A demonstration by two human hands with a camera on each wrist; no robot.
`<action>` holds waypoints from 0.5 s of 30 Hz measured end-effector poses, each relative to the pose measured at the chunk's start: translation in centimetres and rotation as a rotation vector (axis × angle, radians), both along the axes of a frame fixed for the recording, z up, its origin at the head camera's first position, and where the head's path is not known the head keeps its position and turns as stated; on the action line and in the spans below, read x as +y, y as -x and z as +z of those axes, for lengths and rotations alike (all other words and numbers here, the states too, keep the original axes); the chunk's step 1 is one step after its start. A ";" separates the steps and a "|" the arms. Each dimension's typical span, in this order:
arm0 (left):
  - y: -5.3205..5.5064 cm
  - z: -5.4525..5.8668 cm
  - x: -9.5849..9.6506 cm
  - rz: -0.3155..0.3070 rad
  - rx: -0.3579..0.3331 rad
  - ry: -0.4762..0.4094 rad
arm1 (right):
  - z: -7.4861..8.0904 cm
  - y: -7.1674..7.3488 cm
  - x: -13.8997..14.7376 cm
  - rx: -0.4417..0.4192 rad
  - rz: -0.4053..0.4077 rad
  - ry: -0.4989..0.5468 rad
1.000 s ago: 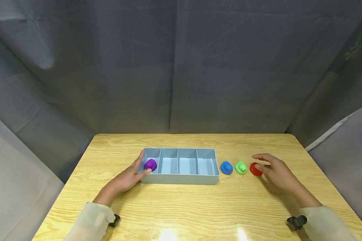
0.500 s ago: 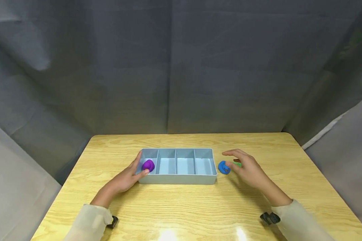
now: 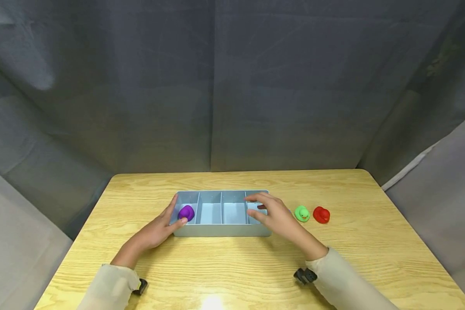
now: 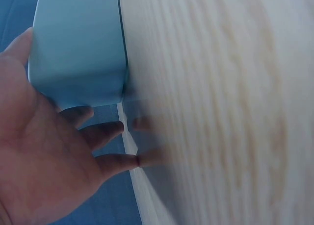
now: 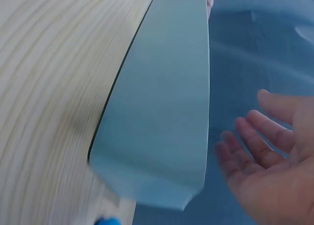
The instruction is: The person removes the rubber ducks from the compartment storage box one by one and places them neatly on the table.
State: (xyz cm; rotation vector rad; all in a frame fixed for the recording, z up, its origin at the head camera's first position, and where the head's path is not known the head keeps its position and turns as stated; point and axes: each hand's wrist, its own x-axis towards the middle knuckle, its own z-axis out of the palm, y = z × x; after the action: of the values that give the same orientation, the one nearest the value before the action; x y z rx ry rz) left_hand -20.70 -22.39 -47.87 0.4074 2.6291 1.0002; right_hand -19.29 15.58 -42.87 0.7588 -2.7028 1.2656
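Note:
A pale blue box with several compartments in a row stands on the wooden table. My left hand rests against its left end, thumb over the front rim and the other fingers extended along the end wall. In the leftmost compartment sits a purple rubber duck. My right hand hovers over the rightmost compartment, fingers parted and loosely bent. Nothing is between them in the right wrist view. A bit of blue duck shows beside the box there; in the head view that duck is hidden.
A green rubber duck and a red rubber duck sit on the table right of the box. Dark curtains hang behind the table, with pale cloth at both sides.
My right hand has swept left from above the red duck, past the green and blue ducks, to over the box. The left hand stays at the box's left end while the head view shifts slightly.

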 end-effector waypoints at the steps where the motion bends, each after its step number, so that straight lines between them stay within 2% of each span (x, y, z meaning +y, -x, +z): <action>1: 0.0 0.0 0.0 -0.001 -0.001 -0.002 | -0.1 0.1 -0.5 0.000 0.006 -0.002; 15: -0.1 -0.2 0.1 -0.002 -0.002 -0.005 | -0.3 1.0 -5.2 -0.121 0.066 0.080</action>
State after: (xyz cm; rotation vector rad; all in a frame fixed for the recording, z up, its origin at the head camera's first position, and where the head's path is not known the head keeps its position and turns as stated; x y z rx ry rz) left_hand -20.64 -22.26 -48.03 0.4101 2.6243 1.0065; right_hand -20.29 10.39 -43.22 0.7927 -2.7207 1.4715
